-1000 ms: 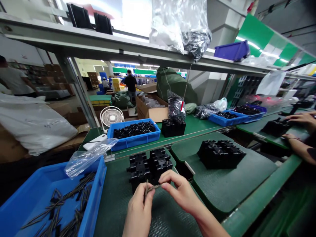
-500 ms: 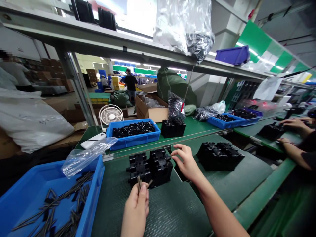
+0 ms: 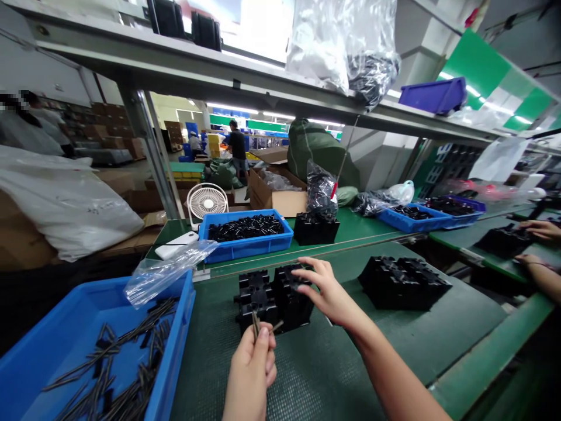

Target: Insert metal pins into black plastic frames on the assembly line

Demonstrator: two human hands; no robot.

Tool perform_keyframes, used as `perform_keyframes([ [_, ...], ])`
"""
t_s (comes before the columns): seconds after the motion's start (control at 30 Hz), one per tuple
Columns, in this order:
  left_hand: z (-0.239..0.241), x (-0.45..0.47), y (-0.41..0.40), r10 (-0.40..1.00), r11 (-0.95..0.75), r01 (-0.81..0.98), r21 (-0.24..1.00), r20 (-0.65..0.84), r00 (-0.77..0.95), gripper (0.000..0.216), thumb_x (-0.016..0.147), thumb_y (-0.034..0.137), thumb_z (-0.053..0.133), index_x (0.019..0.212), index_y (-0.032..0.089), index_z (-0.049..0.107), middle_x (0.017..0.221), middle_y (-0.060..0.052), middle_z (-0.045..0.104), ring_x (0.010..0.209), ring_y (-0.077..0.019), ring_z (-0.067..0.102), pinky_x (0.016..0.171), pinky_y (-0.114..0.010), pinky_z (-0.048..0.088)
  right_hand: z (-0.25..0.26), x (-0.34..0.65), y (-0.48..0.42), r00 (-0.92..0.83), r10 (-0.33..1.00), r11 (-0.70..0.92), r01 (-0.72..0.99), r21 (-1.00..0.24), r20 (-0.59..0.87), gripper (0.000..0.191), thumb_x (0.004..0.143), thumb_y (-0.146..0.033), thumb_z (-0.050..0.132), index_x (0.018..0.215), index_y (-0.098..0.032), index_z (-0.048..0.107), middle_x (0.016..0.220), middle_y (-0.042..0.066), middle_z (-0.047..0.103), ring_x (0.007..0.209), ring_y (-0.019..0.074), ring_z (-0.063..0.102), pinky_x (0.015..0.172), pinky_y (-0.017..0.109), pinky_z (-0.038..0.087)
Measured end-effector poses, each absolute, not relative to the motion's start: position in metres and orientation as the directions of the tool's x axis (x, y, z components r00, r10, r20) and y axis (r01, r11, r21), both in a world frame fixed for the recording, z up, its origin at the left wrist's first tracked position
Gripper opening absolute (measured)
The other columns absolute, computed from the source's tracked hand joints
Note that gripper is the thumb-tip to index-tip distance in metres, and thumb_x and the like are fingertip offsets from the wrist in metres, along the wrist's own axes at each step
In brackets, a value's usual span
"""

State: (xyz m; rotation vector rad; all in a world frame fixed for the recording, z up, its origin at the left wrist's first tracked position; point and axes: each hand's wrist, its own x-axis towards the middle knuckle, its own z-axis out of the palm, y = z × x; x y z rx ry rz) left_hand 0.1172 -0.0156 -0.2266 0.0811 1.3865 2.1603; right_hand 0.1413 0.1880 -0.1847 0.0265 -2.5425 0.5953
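While the left hand (image 3: 251, 365) pinches thin metal pins (image 3: 256, 323), the right hand (image 3: 324, 290) touches the black block (image 3: 274, 295).
Right fingers spread; block sits just beyond both grips on the green surface (image 3: 315, 368).

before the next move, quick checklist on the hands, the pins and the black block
1. Left hand has a grip on the thin metal pins: ok, a few stick up from its fingers.
2. Right hand on the black block: ok, fingers rest on its top right.
3. Right hand free of pins: cannot tell, palm faces down.
4. Block flat on the green mat: ok.
5. Spare pins in the blue bin: ok, many.
6. Block's slots open: cannot tell.
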Motion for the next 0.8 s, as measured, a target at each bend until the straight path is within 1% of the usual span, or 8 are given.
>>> perform_keyframes([
  [0.07, -0.225, 0.118, -0.015, 0.490, -0.316, -0.442, 0.840, -0.254, -0.834, 0.048, 0.071, 0.058, 0.068, 0.091, 0.016, 0.056, 0.070, 0.004, 0.047, 0.046, -0.0016, 0.027, 0.037, -0.013, 0.019, -0.175, 0.151, 0.167, -0.898, 0.003, 0.839, -0.237, -0.489, 0.440, 0.033, 0.083, -0.029, 0.066, 0.115, -0.029, 0.060, 0.134, 0.006, 0.044, 0.126, 0.0243, 0.034, 0.106, 0.045, 0.033],
  [0.13, -0.225, 0.117, -0.015, 0.485, -0.320, -0.446, 0.836, -0.260, -0.835, 0.052, 0.067, 0.060, 0.070, 0.091, 0.016, 0.057, 0.068, 0.005, 0.046, 0.045, -0.0013, 0.027, 0.036, -0.013, 0.019, -0.170, 0.158, 0.147, -0.915, -0.070, 0.776, -0.301, -0.554, 0.398, 0.028, 0.078, -0.033, 0.071, 0.105, -0.029, 0.065, 0.133, 0.004, 0.046, 0.125, 0.0236, 0.036, 0.106, 0.043, 0.034],
  [0.23, -0.228, 0.116, -0.015, 0.485, -0.310, -0.438, 0.844, -0.256, -0.836, 0.057, 0.063, 0.063, 0.071, 0.093, 0.016, 0.057, 0.065, 0.006, 0.044, 0.043, -0.0011, 0.026, 0.035, -0.013, 0.019, -0.169, 0.158, 0.132, -0.917, -0.082, 0.720, -0.326, -0.613, 0.391, 0.010, 0.080, -0.030, 0.069, 0.089, -0.026, 0.069, 0.130, 0.003, 0.048, 0.123, 0.0223, 0.040, 0.105, 0.041, 0.034],
  [0.3, -0.231, 0.116, -0.014, 0.482, -0.309, -0.427, 0.850, -0.248, -0.841, 0.058, 0.063, 0.063, 0.071, 0.095, 0.017, 0.057, 0.065, 0.006, 0.045, 0.043, -0.0010, 0.025, 0.035, -0.013, 0.019, -0.171, 0.151, 0.139, -0.908, -0.042, 0.706, -0.323, -0.630, 0.418, 0.005, 0.082, -0.028, 0.067, 0.085, -0.025, 0.069, 0.131, 0.003, 0.048, 0.123, 0.0222, 0.041, 0.104, 0.041, 0.035],
  [0.4, -0.235, 0.116, -0.013, 0.483, -0.329, -0.426, 0.843, -0.238, -0.843, 0.058, 0.065, 0.061, 0.071, 0.099, 0.017, 0.057, 0.068, 0.004, 0.047, 0.044, -0.0019, 0.028, 0.036, -0.014, 0.021, -0.176, 0.132, 0.172, -0.847, 0.110, 0.775, -0.255, -0.578, 0.520, 0.005, 0.083, -0.026, 0.065, 0.085, -0.024, 0.069, 0.129, 0.005, 0.049, 0.122, 0.0233, 0.041, 0.105, 0.044, 0.033],
  [0.5, -0.240, 0.118, -0.012, 0.536, -0.349, -0.462, 0.815, -0.230, -0.812, 0.055, 0.069, 0.057, 0.070, 0.103, 0.016, 0.058, 0.071, 0.002, 0.051, 0.047, -0.0039, 0.033, 0.036, -0.015, 0.025, -0.183, 0.110, 0.211, -0.761, 0.219, 0.890, -0.101, -0.444, 0.611, 0.006, 0.083, -0.024, 0.064, 0.082, -0.024, 0.070, 0.122, 0.006, 0.053, 0.117, 0.0253, 0.042, 0.102, 0.048, 0.033],
  [0.6, -0.246, 0.119, -0.011, 0.588, -0.326, -0.479, 0.815, -0.221, -0.778, 0.053, 0.071, 0.055, 0.069, 0.106, 0.016, 0.058, 0.072, 0.001, 0.054, 0.047, -0.0052, 0.036, 0.038, -0.017, 0.029, -0.192, 0.093, 0.234, -0.761, 0.208, 0.933, -0.033, -0.358, 0.614, 0.007, 0.083, -0.023, 0.064, 0.080, -0.024, 0.070, 0.121, 0.006, 0.054, 0.115, 0.0261, 0.042, 0.100, 0.049, 0.036],
  [0.8, -0.247, 0.117, -0.012, 0.589, -0.283, -0.378, 0.881, -0.152, -0.794, 0.045, 0.082, 0.047, 0.060, 0.114, 0.017, 0.054, 0.083, -0.005, 0.063, 0.051, -0.0068, 0.043, 0.044, -0.019, 0.036, -0.204, 0.079, 0.239, -0.793, 0.201, 0.941, -0.006, -0.337, 0.576, 0.007, 0.081, -0.022, 0.065, 0.077, -0.023, 0.070, 0.120, 0.007, 0.055, 0.114, 0.0279, 0.043, 0.097, 0.053, 0.038],
])
